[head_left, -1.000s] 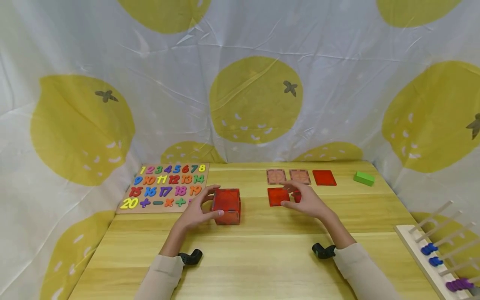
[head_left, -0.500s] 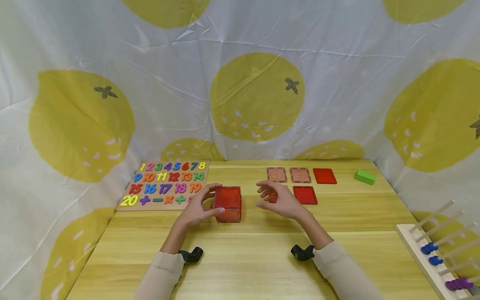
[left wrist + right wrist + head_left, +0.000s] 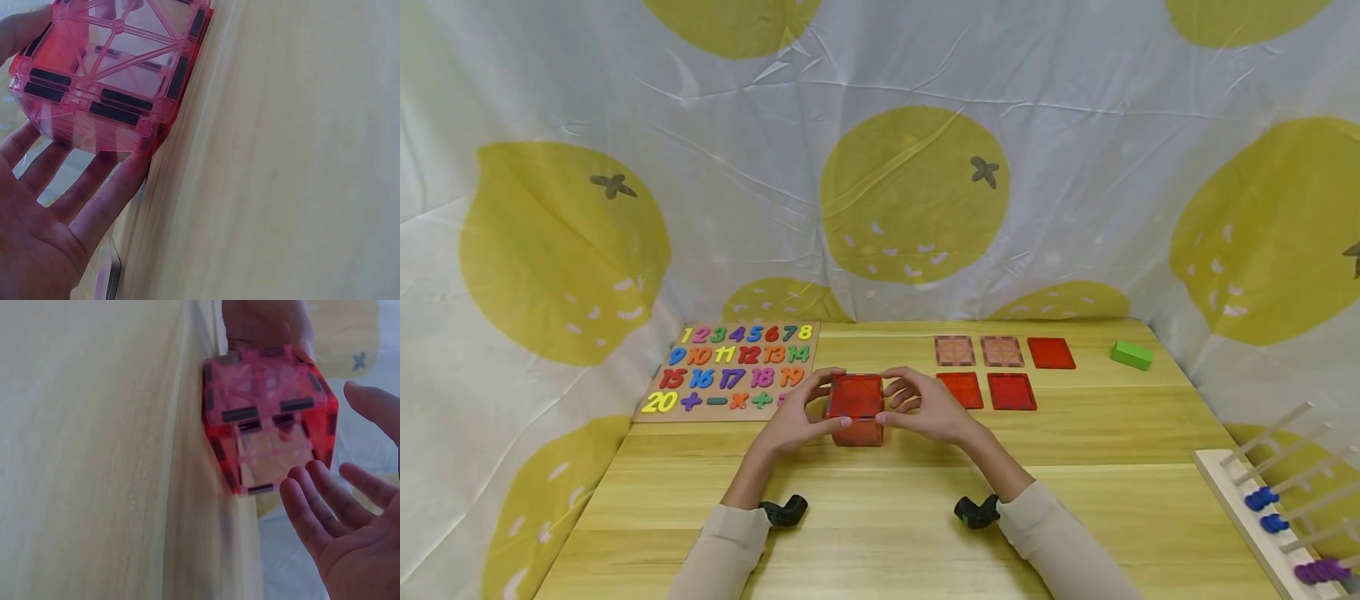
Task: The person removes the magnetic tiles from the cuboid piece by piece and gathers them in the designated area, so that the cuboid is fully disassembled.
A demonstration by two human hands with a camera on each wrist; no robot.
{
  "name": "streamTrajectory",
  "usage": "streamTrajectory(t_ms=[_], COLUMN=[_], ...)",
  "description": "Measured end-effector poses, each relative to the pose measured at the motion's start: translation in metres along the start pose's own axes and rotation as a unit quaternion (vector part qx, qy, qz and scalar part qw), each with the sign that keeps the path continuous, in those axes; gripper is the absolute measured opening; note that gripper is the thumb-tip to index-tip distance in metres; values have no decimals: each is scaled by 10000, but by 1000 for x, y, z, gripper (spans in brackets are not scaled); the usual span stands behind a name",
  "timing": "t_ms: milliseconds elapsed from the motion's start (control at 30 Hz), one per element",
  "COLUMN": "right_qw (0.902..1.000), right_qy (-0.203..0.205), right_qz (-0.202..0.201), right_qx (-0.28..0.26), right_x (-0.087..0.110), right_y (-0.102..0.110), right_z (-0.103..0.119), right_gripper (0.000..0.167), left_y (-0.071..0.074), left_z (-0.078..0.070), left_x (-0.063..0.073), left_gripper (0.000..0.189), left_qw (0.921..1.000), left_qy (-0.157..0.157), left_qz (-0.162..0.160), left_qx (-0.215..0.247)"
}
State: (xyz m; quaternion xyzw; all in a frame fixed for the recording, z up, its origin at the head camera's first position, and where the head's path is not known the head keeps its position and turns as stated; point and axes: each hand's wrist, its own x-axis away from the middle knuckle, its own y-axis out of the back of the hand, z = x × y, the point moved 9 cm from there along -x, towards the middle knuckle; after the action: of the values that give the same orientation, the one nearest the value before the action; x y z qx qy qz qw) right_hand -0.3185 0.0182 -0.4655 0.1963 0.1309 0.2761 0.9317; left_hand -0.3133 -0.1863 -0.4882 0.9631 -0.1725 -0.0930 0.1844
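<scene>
A box built of translucent red magnetic tiles [image 3: 857,396] stands on the wooden table in the head view. My left hand [image 3: 792,421] holds its left side, thumb at the front and fingers at the back. The left wrist view shows the fingers of that hand [image 3: 37,225] against the box [image 3: 115,56], whose edges carry dark magnet strips. On the right side, my right hand [image 3: 931,410] has its fingertips right at the box's edge. Seen from the right wrist, this hand [image 3: 362,544] is spread loosely, fingertips close to the box [image 3: 265,394] and thumb apart from it.
Flat tiles lie right of the box: two pale ones [image 3: 954,351] and a red one [image 3: 1051,353] behind, two red ones [image 3: 1012,392] nearer. A number board [image 3: 730,371] is at left. A green block [image 3: 1131,355] and a bead rack [image 3: 1262,508] stand at right.
My right hand has moved left from the red tiles to the right side of the box, uncovering those tiles. My left hand stays on the box.
</scene>
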Motion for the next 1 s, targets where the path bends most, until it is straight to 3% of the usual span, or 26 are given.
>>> streamTrajectory(t_ms=[733, 1000], right_qw=[9999, 9987], right_qy=[-141, -293], right_qz=[-12, -260], right_qx=[47, 312], right_x=[-10, -13], right_y=[-14, -14], right_z=[4, 7], right_gripper=[63, 78], left_y=[-1, -2], left_z=[1, 0], left_x=[-1, -1], left_gripper=[73, 77], left_qw=[10000, 10000], left_qy=[-35, -32], left_qz=[23, 48], left_qx=[-59, 32])
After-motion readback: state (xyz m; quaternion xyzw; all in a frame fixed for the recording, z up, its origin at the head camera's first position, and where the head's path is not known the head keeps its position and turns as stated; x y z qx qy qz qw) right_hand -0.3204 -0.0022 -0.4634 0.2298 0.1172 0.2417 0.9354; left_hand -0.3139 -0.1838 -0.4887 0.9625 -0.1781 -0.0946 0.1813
